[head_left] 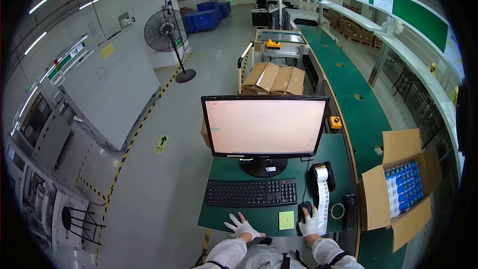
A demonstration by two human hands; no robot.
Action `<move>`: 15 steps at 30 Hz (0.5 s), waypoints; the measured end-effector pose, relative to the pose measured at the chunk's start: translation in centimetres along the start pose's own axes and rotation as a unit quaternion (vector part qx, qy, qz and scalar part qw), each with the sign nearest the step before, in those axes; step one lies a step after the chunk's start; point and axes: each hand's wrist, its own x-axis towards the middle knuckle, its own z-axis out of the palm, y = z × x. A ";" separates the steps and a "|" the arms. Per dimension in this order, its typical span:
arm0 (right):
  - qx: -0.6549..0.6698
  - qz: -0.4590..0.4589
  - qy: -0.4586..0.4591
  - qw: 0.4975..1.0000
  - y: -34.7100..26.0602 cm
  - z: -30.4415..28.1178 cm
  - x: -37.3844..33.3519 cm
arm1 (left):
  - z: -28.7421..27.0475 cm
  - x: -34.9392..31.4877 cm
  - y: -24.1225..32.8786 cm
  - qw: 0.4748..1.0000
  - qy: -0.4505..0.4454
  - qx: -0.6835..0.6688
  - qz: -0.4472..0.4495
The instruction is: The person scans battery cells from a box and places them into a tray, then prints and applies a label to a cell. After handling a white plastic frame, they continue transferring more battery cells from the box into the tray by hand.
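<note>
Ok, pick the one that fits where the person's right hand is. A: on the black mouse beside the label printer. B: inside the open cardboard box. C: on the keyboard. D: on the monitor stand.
A: the right hand rests on the black mouse, just below the label printer and right of the yellow sticky note.
</note>
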 end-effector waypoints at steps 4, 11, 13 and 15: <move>0.001 -0.010 0.002 1.000 0.3 -0.2 -0.4 | 0.1 -0.2 0.1 1.000 0.010 -0.008 0.006; -0.011 -0.013 -0.013 1.000 0.3 -0.2 0.0 | 0.3 -0.3 0.0 0.999 0.032 -0.021 0.022; -0.019 -0.013 -0.016 1.000 -0.2 -0.3 -0.1 | 0.7 -0.8 -0.7 0.999 0.034 -0.009 0.032; -0.037 -0.013 -0.014 0.999 -2.1 -1.1 -0.3 | 0.8 -1.3 -1.4 0.998 0.031 -0.048 0.032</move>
